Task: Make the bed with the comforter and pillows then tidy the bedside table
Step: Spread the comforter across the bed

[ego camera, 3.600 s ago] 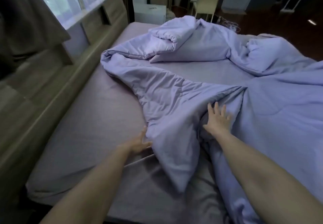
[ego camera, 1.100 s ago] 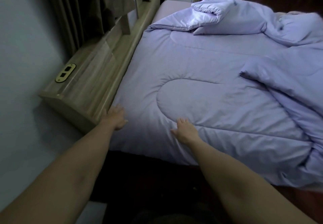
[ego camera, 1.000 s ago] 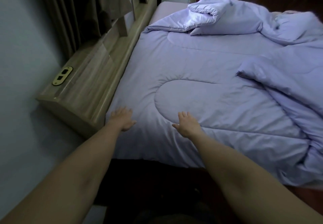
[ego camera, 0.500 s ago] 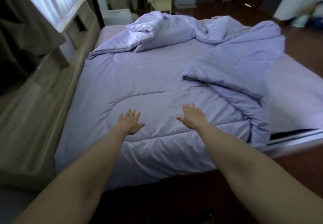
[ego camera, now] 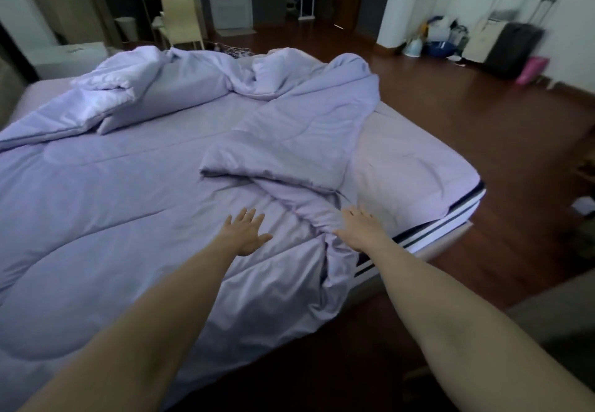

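Head view: the lilac comforter [ego camera: 106, 192] lies spread flat over the left and near part of the bed [ego camera: 415, 167], its near edge hanging over the side, while its right portion is folded back on itself in a rumpled ridge running toward the far side. Both hands are flat and released, fingers spread, grasping nothing. The left hand [ego camera: 246, 231] rests on the smooth part of the comforter; the right hand [ego camera: 362, 229] sits on the bunched fold beside the bare sheet. Compared with half a second earlier, the view has swung rightward, both hands have shifted toward the right corner of the bed, and the wooden floor [ego camera: 483, 115] and a dark suitcase [ego camera: 512, 48] now show.
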The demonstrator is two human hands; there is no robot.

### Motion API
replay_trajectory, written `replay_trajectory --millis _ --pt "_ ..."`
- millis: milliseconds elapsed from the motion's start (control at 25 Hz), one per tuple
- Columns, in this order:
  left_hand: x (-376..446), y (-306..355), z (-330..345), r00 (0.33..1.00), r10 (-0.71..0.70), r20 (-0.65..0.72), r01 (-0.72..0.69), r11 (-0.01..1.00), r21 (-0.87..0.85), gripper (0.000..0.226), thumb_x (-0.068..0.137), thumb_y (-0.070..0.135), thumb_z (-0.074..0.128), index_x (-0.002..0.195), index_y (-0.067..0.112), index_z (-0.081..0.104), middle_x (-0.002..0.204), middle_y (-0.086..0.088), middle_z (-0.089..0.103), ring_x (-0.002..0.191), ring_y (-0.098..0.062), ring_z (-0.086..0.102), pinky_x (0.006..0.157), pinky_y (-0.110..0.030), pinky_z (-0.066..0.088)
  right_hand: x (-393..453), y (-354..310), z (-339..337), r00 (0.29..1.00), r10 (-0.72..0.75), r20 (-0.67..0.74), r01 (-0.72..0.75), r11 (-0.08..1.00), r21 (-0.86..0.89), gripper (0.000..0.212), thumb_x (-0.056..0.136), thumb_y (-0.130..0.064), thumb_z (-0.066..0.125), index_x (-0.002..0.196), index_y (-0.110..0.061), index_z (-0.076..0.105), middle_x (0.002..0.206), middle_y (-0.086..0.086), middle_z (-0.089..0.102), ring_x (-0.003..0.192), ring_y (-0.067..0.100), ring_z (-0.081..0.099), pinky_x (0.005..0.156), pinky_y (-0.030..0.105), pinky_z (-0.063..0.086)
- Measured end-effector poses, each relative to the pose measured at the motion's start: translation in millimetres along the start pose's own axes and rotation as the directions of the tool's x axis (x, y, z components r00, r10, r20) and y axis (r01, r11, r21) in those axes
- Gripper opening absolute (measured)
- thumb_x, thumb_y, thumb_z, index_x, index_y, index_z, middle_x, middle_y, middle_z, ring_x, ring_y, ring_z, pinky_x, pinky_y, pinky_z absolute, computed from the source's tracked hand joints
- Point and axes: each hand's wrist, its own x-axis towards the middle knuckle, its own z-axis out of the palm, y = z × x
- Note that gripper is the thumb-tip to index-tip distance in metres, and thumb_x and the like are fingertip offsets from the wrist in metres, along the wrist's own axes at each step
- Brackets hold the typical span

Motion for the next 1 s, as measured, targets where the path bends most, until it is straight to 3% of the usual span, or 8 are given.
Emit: replay_trajectory --millis 240,560,880,1000 --pt "68.8 71.8 -23.3 0.997 0.075 -0.034 -0.074 0.997 0.025 0.073 0.097 0.056 0.03 0.154 0.019 0.004 0.162 -0.006 -0.006 0.15 -0.023 -0.006 0.121 -0.047 0.004 41.6 76.4 -6.7 0.999 0.048 -0.013 -0.048 0.999 0.001 0.072 0.096 -0.052 0.042 0.151 -0.013 0.019 0.159 0.009 0.02 0.146 0.035 0.015 0.114 0.049 0.027" --pt "193.9 120.7 -43.6 0.997 0.032 -0.066 -0.031 0.999 0.006 0.084 0.093 0.063 0.034 0.154 0.017 0.001 0.162 -0.009 -0.004 0.15 -0.025 -0.005 0.12 -0.048 0.005 151.3 125.5 -29.3 0.999 -0.02 0.051 0.021 0.999 -0.033 0.076 0.097 -0.049 0.044 0.155 -0.017 0.007 0.162 0.005 0.009 0.149 0.031 0.005 0.118 0.046 0.02" --pt "287.8 160.1 -49.0 0.999 -0.035 0.032 0.035 0.999 -0.002 0.109 0.081 0.065 0.055 0.153 0.013 -0.009 0.159 -0.021 -0.008 0.148 -0.037 -0.01 0.119 -0.051 0.002 253.9 163.4 -49.5 0.99 -0.067 0.125 0.076 0.995 -0.068 0.077 0.096 -0.046 0.047 0.155 -0.02 0.005 0.163 0.005 0.005 0.15 0.031 0.003 0.119 0.046 0.016" --pt "308.2 167.2 -42.3 0.989 -0.121 0.082 0.119 0.992 0.03 0.108 0.084 0.049 0.062 0.152 0.01 -0.012 0.157 -0.026 -0.011 0.146 -0.042 -0.01 0.119 -0.053 0.002 283.8 173.3 -57.3 0.983 -0.1 0.154 0.116 0.988 -0.103 0.077 0.097 -0.041 0.047 0.156 -0.02 0.002 0.163 0.004 0.001 0.15 0.03 0.001 0.12 0.045 0.014"
